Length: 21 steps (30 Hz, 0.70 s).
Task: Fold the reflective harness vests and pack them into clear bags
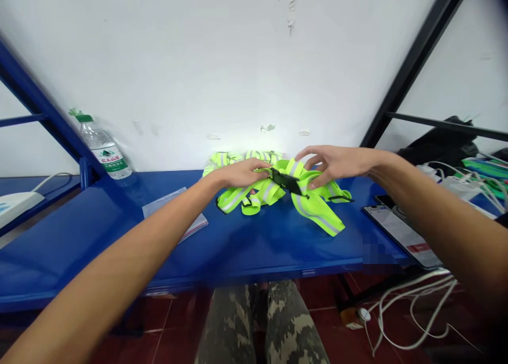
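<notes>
A neon yellow-green reflective strap vest (313,205) with grey stripes lies bunched on the blue shelf (246,247) against the white wall. My left hand (242,173) rests palm down on its left part, fingers curled into the straps. My right hand (333,165) reaches in from the right, its fingers pinching the fabric next to a black buckle (286,182) that sits between both hands. More folded yellow-green straps (242,156) lie behind the hands.
A plastic water bottle (103,151) stands at the back left. A clear-sleeved paper (174,210) lies left of the vest. A phone (400,231), white cables (413,300) and dark gear (440,142) crowd the right. My camouflage-clad legs (262,321) show below the shelf edge.
</notes>
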{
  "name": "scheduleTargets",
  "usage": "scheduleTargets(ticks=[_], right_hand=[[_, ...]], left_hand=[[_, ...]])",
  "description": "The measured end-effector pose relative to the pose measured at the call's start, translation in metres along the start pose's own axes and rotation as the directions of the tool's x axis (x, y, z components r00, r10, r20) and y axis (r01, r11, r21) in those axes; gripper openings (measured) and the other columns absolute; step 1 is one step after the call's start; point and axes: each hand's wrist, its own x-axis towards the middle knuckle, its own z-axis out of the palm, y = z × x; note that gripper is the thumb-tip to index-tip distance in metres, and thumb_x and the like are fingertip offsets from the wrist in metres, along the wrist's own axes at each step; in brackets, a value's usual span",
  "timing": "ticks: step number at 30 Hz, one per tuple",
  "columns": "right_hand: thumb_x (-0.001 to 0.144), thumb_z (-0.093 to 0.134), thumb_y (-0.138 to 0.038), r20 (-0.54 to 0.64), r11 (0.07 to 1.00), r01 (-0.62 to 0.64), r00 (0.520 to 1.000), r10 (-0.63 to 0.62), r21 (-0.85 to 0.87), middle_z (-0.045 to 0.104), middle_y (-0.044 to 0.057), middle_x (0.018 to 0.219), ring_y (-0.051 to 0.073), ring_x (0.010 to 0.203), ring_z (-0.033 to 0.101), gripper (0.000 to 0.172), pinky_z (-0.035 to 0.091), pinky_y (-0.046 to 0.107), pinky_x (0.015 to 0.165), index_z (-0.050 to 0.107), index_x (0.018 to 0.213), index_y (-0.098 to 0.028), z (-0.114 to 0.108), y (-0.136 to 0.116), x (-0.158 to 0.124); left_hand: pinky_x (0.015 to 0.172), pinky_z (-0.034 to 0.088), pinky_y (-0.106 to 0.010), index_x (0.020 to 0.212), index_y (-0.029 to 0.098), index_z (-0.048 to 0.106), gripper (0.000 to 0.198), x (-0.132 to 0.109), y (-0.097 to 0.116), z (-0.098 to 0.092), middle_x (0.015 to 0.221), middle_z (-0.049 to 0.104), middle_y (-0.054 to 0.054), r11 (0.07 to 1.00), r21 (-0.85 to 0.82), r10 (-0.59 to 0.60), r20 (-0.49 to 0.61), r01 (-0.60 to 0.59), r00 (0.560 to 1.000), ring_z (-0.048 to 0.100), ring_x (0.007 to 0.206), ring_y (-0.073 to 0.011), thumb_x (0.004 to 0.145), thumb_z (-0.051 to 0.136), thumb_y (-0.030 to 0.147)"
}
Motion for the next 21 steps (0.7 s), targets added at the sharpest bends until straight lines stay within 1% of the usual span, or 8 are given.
scheduleTargets(ticks=[2,6,9,11,13,17,19,21], right_hand=[[0.054,0.088,-0.039,0.029,0.985,0.005,1.000,-0.010,0.171,0.073,0.011,0.101,0.027,0.083,0.070,0.072,0.057,0.038,0.069,0.065,0.120,-0.022,0.016,0.002,0.003],[0.055,0.087,-0.031,0.028,0.879,-0.076,0.997,0.071,0.470,0.074,0.009,0.096,0.028,0.081,0.071,0.069,0.058,0.042,0.070,0.065,0.120,-0.022,0.040,0.007,0.008],[0.052,0.086,-0.026,-0.049,0.844,-0.097,0.988,0.144,0.528,0.073,0.008,0.096,0.026,0.079,0.070,0.067,0.057,0.040,0.068,0.068,0.116,-0.021,0.040,0.011,0.008],[0.053,0.085,-0.025,-0.080,0.895,-0.100,0.985,0.150,0.435,0.072,0.007,0.092,0.023,0.075,0.067,0.066,0.054,0.037,0.066,0.069,0.116,-0.019,0.032,0.011,0.005],[0.058,0.083,-0.027,-0.054,0.953,-0.099,0.991,0.119,0.287,0.071,0.006,0.090,0.020,0.075,0.064,0.060,0.051,0.034,0.067,0.070,0.116,-0.018,0.021,0.008,-0.001],[0.075,0.070,-0.033,0.174,0.997,-0.072,0.982,0.078,-0.042,0.070,0.004,0.086,0.018,0.074,0.061,0.025,0.046,0.030,0.067,0.075,0.093,-0.016,0.001,-0.004,-0.016],[0.079,0.066,-0.032,0.291,0.987,-0.022,0.954,0.068,-0.159,0.069,0.003,0.083,0.017,0.073,0.059,0.019,0.044,0.028,0.066,0.073,0.088,-0.016,-0.007,-0.009,-0.019],[0.082,0.061,-0.028,0.397,0.982,0.023,0.916,0.054,-0.186,0.068,0.002,0.083,0.016,0.074,0.058,0.018,0.044,0.026,0.066,0.072,0.091,-0.016,-0.014,-0.011,-0.015]], left_hand=[[0.066,0.046,-0.027,0.118,0.015,0.063,0.037,0.001,0.006,0.003,0.105,0.067,-0.009,1.000,-0.011,0.012,-0.011,-0.012,1.000,0.058,0.072,-0.0144,0.093,0.041,0.032],[0.076,0.046,-0.027,0.110,0.013,0.067,0.034,0.001,0.008,0.000,0.102,0.069,-0.009,0.982,0.150,0.119,-0.025,-0.114,0.993,0.059,0.083,-0.0162,0.090,0.041,0.023],[0.078,0.045,-0.027,0.111,0.013,0.067,0.035,-0.002,0.001,-0.011,0.103,0.069,-0.008,0.964,0.252,0.083,-0.010,-0.078,0.996,0.059,0.088,-0.0173,0.089,0.042,0.024],[0.075,0.045,-0.027,0.108,0.014,0.067,0.034,-0.006,-0.002,-0.020,0.100,0.069,-0.007,0.951,0.308,0.018,-0.020,-0.011,1.000,0.058,0.085,-0.0173,0.089,0.043,0.028],[0.072,0.044,-0.027,0.101,0.014,0.068,0.031,-0.011,-0.002,-0.029,0.095,0.068,-0.007,0.940,0.341,-0.014,-0.011,0.017,1.000,0.057,0.082,-0.0168,0.088,0.046,0.033],[0.063,0.042,-0.025,0.089,0.017,0.066,0.034,-0.019,0.006,-0.036,0.081,0.063,-0.005,0.964,0.265,-0.053,0.138,0.015,0.989,0.053,0.070,-0.0145,0.088,0.052,0.048],[0.057,0.039,-0.026,0.084,0.018,0.064,0.040,-0.018,0.008,-0.037,0.073,0.059,-0.003,0.976,0.212,-0.087,0.202,0.043,0.976,0.049,0.063,-0.0135,0.085,0.055,0.056],[0.054,0.034,-0.027,0.075,0.018,0.062,0.044,-0.012,0.008,-0.041,0.062,0.051,-0.002,0.969,0.232,-0.138,0.212,0.087,0.967,0.043,0.056,-0.0126,0.082,0.057,0.062]])
